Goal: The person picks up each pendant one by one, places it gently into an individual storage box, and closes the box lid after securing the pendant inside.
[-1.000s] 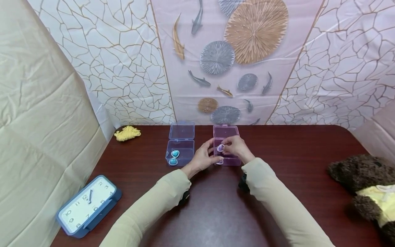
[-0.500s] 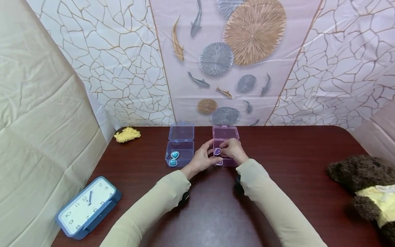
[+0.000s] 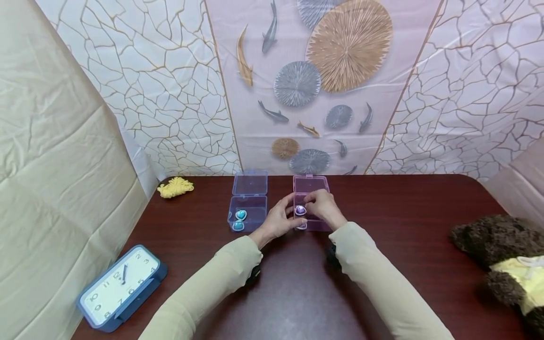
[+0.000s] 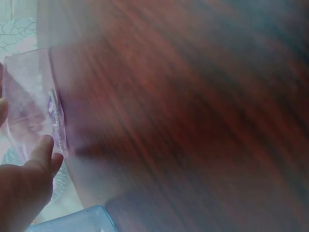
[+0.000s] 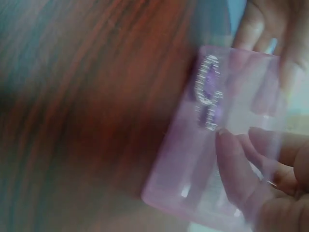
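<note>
A clear pink box (image 3: 316,225) stands on the table with its lid raised at the back. My left hand (image 3: 279,219) holds its left side, the thumb at the front corner and the fingers along the side. Over the box's inside, my right hand (image 3: 324,208) has its fingertips slightly apart, with nothing seen between them. Just left of those fingertips lies a purple gem ornament (image 3: 300,210) with a silvery beaded rim. A second purple gem ornament (image 3: 301,226) sits in the box's front left corner, partly behind the left thumb. Both gems (image 5: 209,82) show through the wall in the right wrist view.
A clear blue box (image 3: 257,219) with an open lid stands to the left, holding two turquoise gems (image 3: 241,215). Yellow yarn (image 3: 175,187) lies at the back left, a blue clock (image 3: 123,287) at the left front. A brown plush toy (image 3: 501,241) lies at the right.
My right hand has lowered a purple gem ornament into the pink box, and its fingertips have drawn off it. My left hand has stayed at the box.
</note>
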`<state>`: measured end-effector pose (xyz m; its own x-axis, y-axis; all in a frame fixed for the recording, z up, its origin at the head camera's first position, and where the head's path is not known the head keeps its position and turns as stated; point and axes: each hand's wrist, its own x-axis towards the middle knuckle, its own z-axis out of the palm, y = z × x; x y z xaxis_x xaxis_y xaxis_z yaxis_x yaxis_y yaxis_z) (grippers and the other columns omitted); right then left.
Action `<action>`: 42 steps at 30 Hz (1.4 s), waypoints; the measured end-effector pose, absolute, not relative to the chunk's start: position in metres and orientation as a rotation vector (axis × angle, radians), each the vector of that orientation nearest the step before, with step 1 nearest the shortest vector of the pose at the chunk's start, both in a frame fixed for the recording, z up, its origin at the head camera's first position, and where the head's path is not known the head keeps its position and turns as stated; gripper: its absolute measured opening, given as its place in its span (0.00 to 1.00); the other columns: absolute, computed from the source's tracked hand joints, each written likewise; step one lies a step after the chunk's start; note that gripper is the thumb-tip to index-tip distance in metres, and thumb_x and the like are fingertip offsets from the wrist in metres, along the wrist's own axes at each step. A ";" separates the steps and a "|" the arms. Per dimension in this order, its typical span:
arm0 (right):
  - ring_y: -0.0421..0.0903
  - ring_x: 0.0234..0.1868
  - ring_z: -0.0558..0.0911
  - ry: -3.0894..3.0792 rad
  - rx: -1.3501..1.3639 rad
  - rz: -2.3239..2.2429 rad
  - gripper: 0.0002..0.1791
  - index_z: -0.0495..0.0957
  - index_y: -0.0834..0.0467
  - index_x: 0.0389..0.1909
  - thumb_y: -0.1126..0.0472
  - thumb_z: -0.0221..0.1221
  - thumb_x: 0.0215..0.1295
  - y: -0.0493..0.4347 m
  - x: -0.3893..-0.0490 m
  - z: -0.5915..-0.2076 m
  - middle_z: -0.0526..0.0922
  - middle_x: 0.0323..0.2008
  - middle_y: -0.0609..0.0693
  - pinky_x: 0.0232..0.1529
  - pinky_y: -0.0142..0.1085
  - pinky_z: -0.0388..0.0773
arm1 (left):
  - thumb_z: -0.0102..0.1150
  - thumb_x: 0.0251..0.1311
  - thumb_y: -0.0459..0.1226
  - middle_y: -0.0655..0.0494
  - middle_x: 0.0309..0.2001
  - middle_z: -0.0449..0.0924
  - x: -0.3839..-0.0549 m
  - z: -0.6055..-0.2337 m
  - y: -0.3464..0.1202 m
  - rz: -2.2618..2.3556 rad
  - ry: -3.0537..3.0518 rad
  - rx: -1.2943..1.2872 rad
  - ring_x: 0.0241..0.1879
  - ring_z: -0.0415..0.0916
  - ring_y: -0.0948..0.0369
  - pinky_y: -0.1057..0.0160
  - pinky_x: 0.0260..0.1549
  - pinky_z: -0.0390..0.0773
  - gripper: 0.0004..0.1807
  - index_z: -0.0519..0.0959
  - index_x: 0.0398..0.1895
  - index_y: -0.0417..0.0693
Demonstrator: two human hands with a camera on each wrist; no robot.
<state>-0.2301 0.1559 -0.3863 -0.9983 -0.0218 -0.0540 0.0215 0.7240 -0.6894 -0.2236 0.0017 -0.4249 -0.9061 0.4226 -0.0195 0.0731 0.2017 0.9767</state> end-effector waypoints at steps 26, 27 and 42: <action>0.33 0.23 0.73 2.326 0.435 -1.915 0.20 0.69 0.69 0.58 0.67 0.54 0.67 0.213 -0.256 -0.398 0.76 0.25 0.41 0.26 0.24 0.75 | 0.66 0.52 0.27 0.46 0.70 0.57 -0.220 -0.427 0.002 1.792 2.184 0.414 0.66 0.63 0.50 0.57 0.56 0.73 0.45 0.53 0.72 0.43; 0.33 0.23 0.74 2.326 0.412 -1.946 0.19 0.69 0.69 0.57 0.67 0.54 0.66 0.213 -0.256 -0.398 0.76 0.25 0.41 0.27 0.24 0.76 | 0.66 0.52 0.28 0.46 0.71 0.56 -0.220 -0.427 0.002 1.789 2.187 0.406 0.66 0.62 0.50 0.57 0.57 0.73 0.45 0.52 0.72 0.43; 0.35 0.46 0.79 2.321 0.174 -1.985 0.23 0.66 0.66 0.64 0.60 0.49 0.71 0.218 -0.209 -0.403 0.70 0.62 0.62 0.48 0.28 0.77 | 0.66 0.53 0.31 0.47 0.69 0.60 -0.216 -0.428 0.003 1.789 2.205 0.359 0.65 0.64 0.53 0.58 0.57 0.72 0.43 0.54 0.72 0.43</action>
